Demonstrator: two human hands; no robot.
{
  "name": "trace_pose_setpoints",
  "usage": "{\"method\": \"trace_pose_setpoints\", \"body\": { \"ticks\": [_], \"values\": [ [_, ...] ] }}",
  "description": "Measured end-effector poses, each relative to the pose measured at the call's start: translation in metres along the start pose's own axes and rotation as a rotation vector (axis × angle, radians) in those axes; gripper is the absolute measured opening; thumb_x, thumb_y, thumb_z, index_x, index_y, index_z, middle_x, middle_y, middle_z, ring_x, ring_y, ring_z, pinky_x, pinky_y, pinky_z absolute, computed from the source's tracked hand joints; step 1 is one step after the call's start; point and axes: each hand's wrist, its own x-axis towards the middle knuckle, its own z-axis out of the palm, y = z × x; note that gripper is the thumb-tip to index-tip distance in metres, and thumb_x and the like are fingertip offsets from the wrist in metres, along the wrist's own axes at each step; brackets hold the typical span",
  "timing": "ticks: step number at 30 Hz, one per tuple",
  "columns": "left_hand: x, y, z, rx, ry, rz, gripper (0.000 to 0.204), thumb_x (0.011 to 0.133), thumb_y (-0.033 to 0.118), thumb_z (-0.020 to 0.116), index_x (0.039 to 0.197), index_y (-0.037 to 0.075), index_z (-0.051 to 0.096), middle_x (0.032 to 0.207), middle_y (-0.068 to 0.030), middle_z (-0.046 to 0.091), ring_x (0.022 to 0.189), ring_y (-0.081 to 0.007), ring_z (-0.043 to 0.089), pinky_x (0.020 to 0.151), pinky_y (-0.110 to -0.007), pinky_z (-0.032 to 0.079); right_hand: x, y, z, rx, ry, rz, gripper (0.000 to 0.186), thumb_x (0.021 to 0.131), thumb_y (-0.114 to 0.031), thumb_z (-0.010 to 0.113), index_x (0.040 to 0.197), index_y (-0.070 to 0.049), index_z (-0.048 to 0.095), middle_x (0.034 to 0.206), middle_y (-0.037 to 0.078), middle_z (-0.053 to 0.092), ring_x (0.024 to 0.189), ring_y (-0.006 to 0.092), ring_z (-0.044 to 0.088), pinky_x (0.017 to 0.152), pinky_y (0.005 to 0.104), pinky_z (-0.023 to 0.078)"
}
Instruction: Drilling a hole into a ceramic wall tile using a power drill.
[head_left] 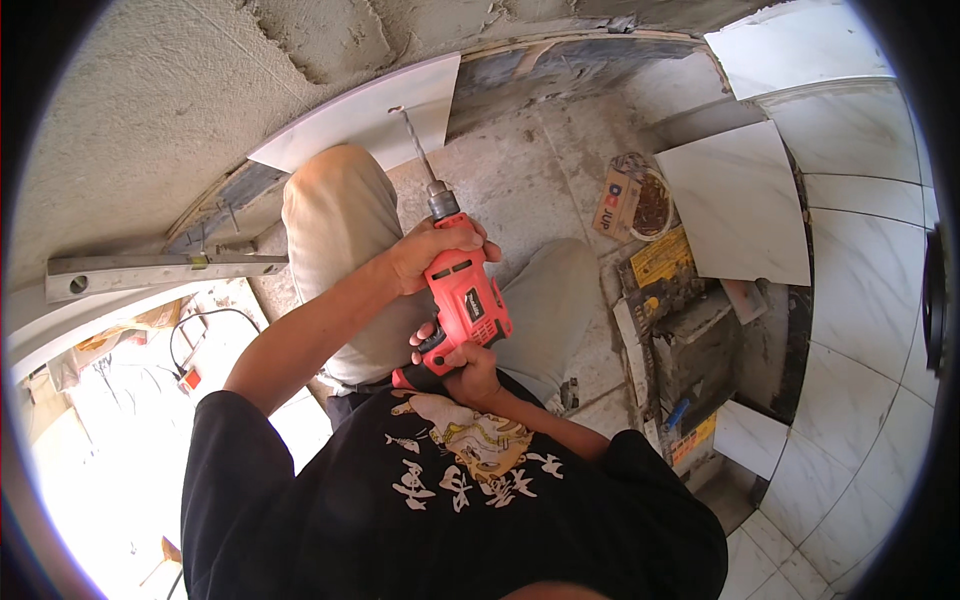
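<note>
Red power drill (462, 300) at centre of view, held up over the seated person's legs; long axis runs roughly from 6 o'clock to just short of 12. Left hand (420, 255): grip clamped around the front of the drill body, just behind the chuck (441, 202). Right hand (475, 378): grip closed on the rear handle, fingers showing on the handle's 9 o'clock side. Drill bit (416, 145) points between 11 and 12 o'clock, its tip seen against a white panel (425, 95) leaning at the wall; contact between tip and panel cannot be determined. Grey spirit level (165, 275) noted at 9 o'clock, one end near the left leg (335, 215). At 2 o'clock, a small carton (616, 205); just beyond it, a loose veined tile (740, 205). Blue object (677, 414), kind undetermined, at 4 o'clock. Tiled wall (865, 280) at 3 o'clock.
</note>
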Motion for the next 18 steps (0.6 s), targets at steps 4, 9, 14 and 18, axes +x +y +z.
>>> {"method": "trace_pose_setpoints", "body": {
  "ticks": [4,9,14,18],
  "values": [
    [0.0028,-0.0007,-0.0019,-0.009,-0.014,0.004,0.030,0.081,0.019,0.073,0.104,0.006,0.060,0.104,-0.0172,0.071,0.091,-0.0231,0.068,0.082,-0.039,0.058,0.0008,-0.0017,0.0013,-0.005,-0.016,-0.015,0.060,0.058,-0.005,0.049,0.118,-0.001,0.052,0.102,0.014,0.060,0.101,0.0311,0.057,0.083,0.0437,0.051],
    [0.0022,-0.0007,-0.0024,-0.016,-0.011,0.017,0.030,0.081,0.018,0.073,0.104,0.005,0.060,0.103,-0.0176,0.071,0.091,-0.0234,0.068,0.081,-0.039,0.058,0.0008,-0.0016,0.0003,-0.028,-0.020,-0.021,0.057,0.057,-0.005,0.048,0.114,0.000,0.053,0.099,0.013,0.060,0.099,0.0306,0.057,0.084,0.0428,0.051],
    [0.0032,-0.0015,-0.0019,-0.010,-0.002,0.022,0.030,0.080,0.017,0.073,0.105,0.005,0.060,0.103,-0.0177,0.071,0.091,-0.0234,0.068,0.080,-0.038,0.058,0.0029,0.0037,-0.0067,0.010,-0.051,-0.030,0.049,0.057,-0.005,0.048,0.105,-0.001,0.053,0.092,0.010,0.057,0.091,0.0290,0.056,0.082,0.0424,0.050],
    [0.0031,-0.0020,-0.0026,-0.010,0.009,0.022,0.031,0.080,0.017,0.074,0.105,0.005,0.060,0.103,-0.0178,0.071,0.091,-0.0232,0.068,0.080,-0.037,0.058,0.0035,0.0043,-0.0040,0.066,-0.005,-0.053,0.044,0.057,-0.002,0.049,0.100,0.002,0.054,0.086,0.012,0.058,0.083,0.0304,0.060,0.075,0.0415,0.053]
  ]
}}
